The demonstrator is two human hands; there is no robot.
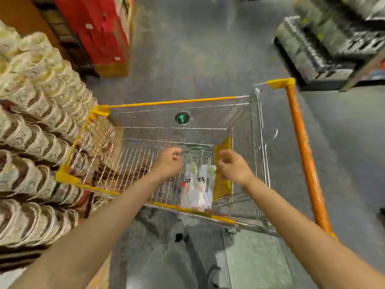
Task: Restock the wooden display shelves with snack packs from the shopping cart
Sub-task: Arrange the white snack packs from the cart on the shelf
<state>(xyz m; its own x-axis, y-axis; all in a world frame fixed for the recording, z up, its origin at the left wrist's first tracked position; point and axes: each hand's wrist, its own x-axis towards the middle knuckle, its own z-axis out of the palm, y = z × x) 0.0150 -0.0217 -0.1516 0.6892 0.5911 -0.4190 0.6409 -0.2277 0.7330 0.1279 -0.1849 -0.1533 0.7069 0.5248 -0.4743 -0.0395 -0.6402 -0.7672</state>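
A wire shopping cart (173, 102) with yellow trim and an orange handle stands in front of me. Inside it, at the near right corner, stand two white snack packs (198, 186) upright against the wire wall. My left hand (167, 163) hovers inside the cart just left of the packs, fingers loosely curled, holding nothing. My right hand (233, 166) hovers just right of and above the packs, fingers also loosely curled and holding nothing. Neither hand touches the packs. The frame is blurred.
Rows of brown-and-cream snack packs (35, 126) fill the display on the left, reaching the cart's left side. Red cartons (98, 32) stand at the far left. A dark rack of goods (325, 42) stands at the far right. Grey floor (198, 51) lies beyond the cart.
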